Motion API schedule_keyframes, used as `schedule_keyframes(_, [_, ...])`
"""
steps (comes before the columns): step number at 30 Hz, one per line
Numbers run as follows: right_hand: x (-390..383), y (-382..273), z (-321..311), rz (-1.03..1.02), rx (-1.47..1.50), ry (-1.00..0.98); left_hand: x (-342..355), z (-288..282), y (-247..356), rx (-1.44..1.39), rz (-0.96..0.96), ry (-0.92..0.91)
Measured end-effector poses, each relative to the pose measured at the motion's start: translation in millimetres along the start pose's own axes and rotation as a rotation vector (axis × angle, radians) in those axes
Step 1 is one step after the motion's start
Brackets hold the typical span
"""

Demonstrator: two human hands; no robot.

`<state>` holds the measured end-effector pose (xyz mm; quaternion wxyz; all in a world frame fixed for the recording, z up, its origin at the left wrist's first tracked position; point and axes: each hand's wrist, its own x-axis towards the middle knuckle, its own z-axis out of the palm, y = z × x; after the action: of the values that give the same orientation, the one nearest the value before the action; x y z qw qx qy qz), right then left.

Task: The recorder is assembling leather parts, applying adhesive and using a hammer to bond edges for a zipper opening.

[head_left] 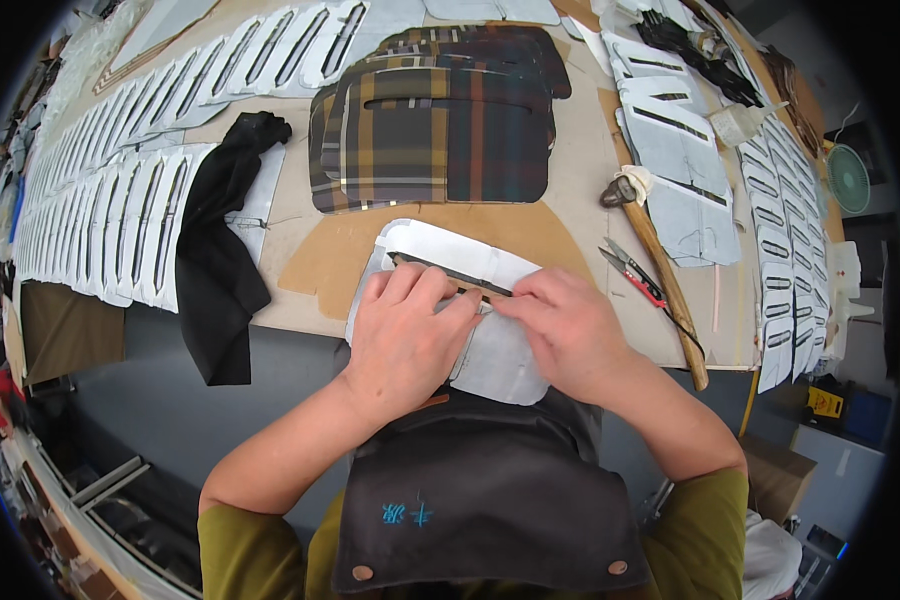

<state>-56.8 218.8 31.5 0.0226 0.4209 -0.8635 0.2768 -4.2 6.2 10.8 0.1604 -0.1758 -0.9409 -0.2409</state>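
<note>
Both my hands work on a pale grey-white fabric panel (505, 362) that lies partly on the table edge and partly over my apron. A dark narrow strip (450, 271) runs along a slit across it. My left hand (405, 325) is closed, its fingers bent and pinching at the left and middle of the slit. Thumb and fingers of my right hand (562, 325) pinch the slit's right end. What lies right between the fingertips is partly hidden. Beyond the panel rests a stack of dark plaid fabric pieces (410, 140), with a slit in the top one.
To the right lie a wooden-handled hammer (670, 280) and red-handled thread snips (638, 278). Black cloth (225, 240) hangs over the table edge on the left. Rows of white slit panels (120, 220) cover the left side, and more panels (780, 250) the right. A tan board (320, 245) lies under my work.
</note>
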Motion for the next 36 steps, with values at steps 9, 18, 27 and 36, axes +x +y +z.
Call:
schedule_keyframes(9, [-10,4,5,0.230,0.282,0.076,2,3,5,-0.167,-0.035,0.025])
schedule_keyframes(18, [-19,6,-5,0.015,0.016,0.035,-2,6,12,-0.105,-0.009,-0.028])
schedule_keyframes(27, [-25,4,-3,0.183,0.168,0.055,0,9,19,-0.120,-0.012,-0.065])
schedule_keyframes(36, [-39,12,-15,0.117,0.055,0.010,-6,12,22,-0.051,0.018,-0.074])
